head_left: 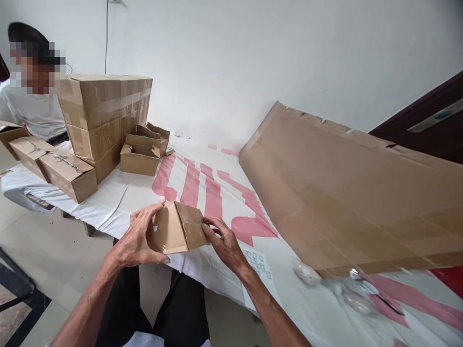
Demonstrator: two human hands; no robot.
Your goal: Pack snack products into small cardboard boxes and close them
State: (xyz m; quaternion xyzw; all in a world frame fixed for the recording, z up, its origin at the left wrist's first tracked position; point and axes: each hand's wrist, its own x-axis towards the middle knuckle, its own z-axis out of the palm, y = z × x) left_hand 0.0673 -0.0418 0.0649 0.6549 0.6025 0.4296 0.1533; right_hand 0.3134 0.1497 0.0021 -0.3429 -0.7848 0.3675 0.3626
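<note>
A small brown cardboard box (176, 230) is held over the near edge of the table, between both of my hands. My left hand (138, 239) wraps around its left side with the thumb along the top. My right hand (224, 242) presses its fingers on the box's taped right end flap. A white sheet with red stripes (202, 185) covers the table beneath it.
A large flattened cardboard sheet (347, 193) leans on the table at the right. Stacked taped cartons (104, 115), an open small box (142, 152) and closed small boxes (65, 173) stand at the far left. Another person in a white shirt (32, 113) sits behind them. Clear plastic bits (356, 291) lie at the right.
</note>
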